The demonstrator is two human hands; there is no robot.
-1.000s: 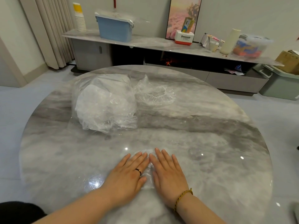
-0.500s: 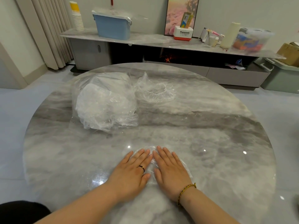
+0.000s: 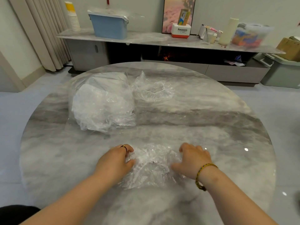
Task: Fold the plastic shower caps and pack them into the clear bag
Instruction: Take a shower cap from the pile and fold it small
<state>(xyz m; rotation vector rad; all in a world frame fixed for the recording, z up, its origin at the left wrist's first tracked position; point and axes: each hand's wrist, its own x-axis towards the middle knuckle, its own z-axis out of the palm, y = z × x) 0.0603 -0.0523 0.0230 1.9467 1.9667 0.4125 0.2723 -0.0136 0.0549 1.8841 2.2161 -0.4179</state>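
Two-sided pinch on shower cap (image 3: 152, 164): left hand (image 3: 113, 161) at its left edge, right hand (image 3: 193, 161) at its right, fingers curled, equally near.

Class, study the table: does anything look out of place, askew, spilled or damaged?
Nothing looks spilled or damaged. One loose cap lies open and unfolded beside the clear bag, outside it. The crumpled cap gripped between the left hand and right hand is bunched, not neatly folded.
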